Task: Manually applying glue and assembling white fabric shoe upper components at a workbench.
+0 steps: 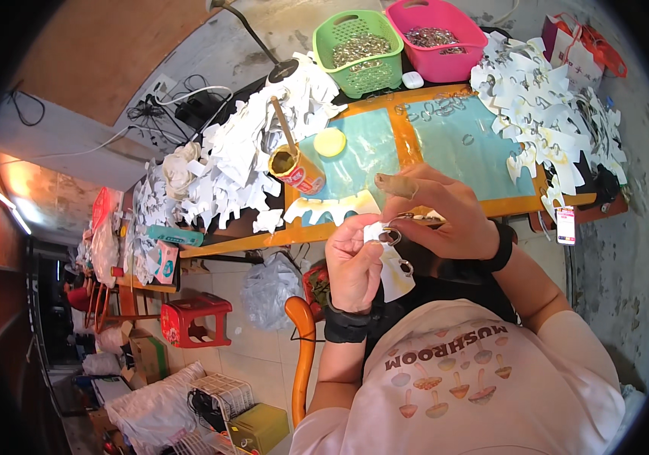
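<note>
My left hand is closed on a white cut-out piece that hangs down in front of my body. At its upper end sits a small metal ring. My right hand pinches at this ring, thumb and a finger pressed together; a tan cover wraps one raised fingertip. Another ring shows lower on the piece. Just beyond my hands, a scalloped white strip with yellowish edges lies on the table. An open can with a brush standing in it is to its left.
A green basket and a pink basket of metal pieces stand at the back. Loose rings lie before them. White cut-outs pile up left and right. A yellow lid lies near the can. A phone hangs at the right edge.
</note>
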The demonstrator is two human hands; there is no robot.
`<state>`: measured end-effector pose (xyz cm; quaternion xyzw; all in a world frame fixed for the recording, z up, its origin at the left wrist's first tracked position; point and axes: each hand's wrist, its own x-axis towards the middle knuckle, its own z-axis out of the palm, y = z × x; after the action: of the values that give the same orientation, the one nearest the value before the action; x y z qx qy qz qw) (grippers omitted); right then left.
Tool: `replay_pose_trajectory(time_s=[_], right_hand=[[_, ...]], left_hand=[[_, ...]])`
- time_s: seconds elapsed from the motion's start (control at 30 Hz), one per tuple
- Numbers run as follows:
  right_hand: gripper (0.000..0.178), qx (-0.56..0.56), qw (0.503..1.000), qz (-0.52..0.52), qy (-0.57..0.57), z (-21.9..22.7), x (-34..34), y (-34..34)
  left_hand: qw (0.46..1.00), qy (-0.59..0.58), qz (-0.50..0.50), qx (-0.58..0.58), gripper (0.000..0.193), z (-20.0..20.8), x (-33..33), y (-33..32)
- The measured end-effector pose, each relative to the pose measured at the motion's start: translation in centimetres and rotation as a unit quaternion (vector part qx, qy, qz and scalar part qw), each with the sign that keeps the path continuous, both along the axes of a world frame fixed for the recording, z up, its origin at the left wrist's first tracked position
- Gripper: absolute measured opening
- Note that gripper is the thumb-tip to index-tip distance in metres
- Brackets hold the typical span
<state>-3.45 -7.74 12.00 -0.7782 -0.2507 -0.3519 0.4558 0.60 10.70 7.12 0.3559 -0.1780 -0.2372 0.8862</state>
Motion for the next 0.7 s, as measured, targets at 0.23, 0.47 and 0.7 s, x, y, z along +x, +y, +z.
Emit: replay_pose_trajectory(time_s=[0.23,0.47,0.7], right_hand=[[0.069,0.078,0.996,-0.04,0.023,-0.4,-0.5,1.8],[0.075,0.298,0.931,0.123,0.169,-1.9,0.0,2.1],[0.077,0.261,0.945,0.09,0.175,-0.4,-1.0,1.7]], left_hand=[[0.998,-0.046,0.036,-0.029,0.036,-1.0,-0.2,-1.0],[0.985,-0.128,0.114,-0.037,0.035,-1.3,-0.5,-2.4],[0.989,-0.078,0.125,-0.014,0.041,-1.9,0.6,-1.2]])
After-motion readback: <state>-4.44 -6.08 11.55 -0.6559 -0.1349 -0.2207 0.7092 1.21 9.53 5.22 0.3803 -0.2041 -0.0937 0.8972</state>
